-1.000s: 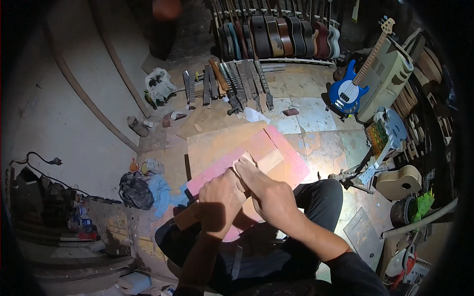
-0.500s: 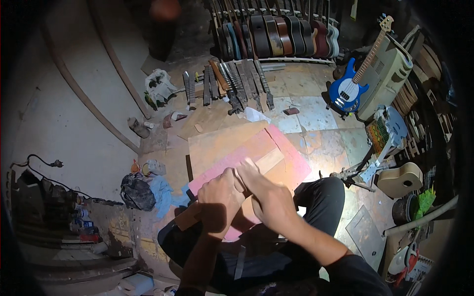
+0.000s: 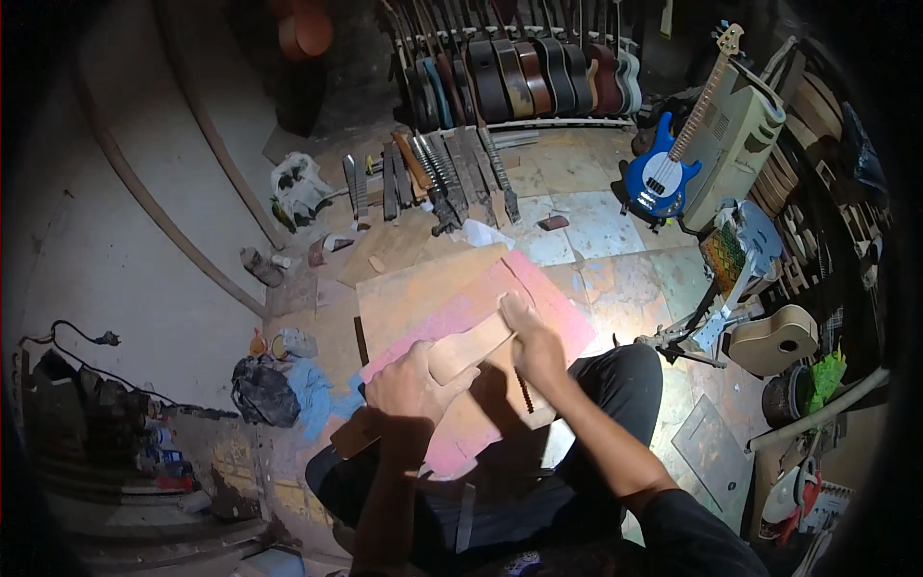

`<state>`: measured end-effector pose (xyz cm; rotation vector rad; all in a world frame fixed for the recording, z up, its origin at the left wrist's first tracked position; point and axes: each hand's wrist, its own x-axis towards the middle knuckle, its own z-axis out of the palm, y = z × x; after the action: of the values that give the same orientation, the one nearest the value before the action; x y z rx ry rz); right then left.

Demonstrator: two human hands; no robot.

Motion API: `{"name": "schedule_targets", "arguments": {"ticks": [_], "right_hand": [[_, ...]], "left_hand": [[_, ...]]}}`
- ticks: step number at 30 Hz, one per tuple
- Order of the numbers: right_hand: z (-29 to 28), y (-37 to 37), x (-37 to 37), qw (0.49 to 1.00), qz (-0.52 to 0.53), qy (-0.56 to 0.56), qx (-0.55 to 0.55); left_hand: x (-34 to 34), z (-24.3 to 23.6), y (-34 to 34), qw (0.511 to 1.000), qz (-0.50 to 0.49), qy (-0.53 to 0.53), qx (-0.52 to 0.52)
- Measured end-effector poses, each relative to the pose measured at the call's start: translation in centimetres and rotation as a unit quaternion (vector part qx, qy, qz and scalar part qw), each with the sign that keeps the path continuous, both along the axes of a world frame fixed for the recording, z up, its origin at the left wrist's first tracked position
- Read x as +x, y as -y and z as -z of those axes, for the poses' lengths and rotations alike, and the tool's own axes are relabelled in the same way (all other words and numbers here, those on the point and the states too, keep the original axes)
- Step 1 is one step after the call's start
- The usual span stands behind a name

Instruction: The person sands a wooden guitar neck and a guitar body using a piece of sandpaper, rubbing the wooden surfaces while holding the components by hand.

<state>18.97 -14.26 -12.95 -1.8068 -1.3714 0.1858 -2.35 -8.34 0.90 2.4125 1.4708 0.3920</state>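
A pale wooden guitar neck (image 3: 471,348) lies slantwise over a pink board (image 3: 452,452) in front of me, above my lap. Near its lower left end, my left hand (image 3: 399,389) is closed round it; a darker flat end (image 3: 354,435) sticks out past that hand. My right hand (image 3: 536,351) is curled over the upper right part of the wood, its fingers bent round it. Whether something thin sits under those fingers is hidden. Just below the right hand shows a dark ridged strip (image 3: 524,391).
Beyond the pink board lie a tan sheet (image 3: 413,279) and a row of dark necks (image 3: 452,173). Guitars (image 3: 529,77) stand in a rack behind. At the right are a blue bass guitar (image 3: 663,173) and an unfinished guitar body (image 3: 774,341); a black bag (image 3: 264,389) lies left.
My right hand has slid away from my left hand toward the upper right end of the guitar neck, baring its middle. The left hand stays closed round it. The view has shifted slightly.
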Motion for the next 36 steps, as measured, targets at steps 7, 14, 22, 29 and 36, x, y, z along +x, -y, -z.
{"name": "schedule_targets", "arguments": {"ticks": [7,14,22,29,36], "right_hand": [[-0.6,-0.7,1.6,0.998,0.056,-0.006,-0.005],[1.0,0.6,1.1,0.996,0.039,0.033,-0.077],[-2.9,1.7,0.6,0.995,-0.081,-0.003,-0.052],[-5.5,5.0,-5.2,0.988,-0.043,0.014,-0.149],[-5.1,7.7,-7.1,0.993,-0.057,0.027,-0.104]], "left_hand": [[0.2,0.3,-0.5,0.998,0.022,0.044,0.027],[0.2,-0.4,-1.2,0.998,0.051,0.035,0.028],[-1.3,1.0,-6.1,0.977,0.114,0.095,0.151],[1.6,6.2,-2.3,0.941,-0.061,0.266,0.200],[1.9,4.5,-3.0,0.913,-0.054,0.380,0.137]]}}
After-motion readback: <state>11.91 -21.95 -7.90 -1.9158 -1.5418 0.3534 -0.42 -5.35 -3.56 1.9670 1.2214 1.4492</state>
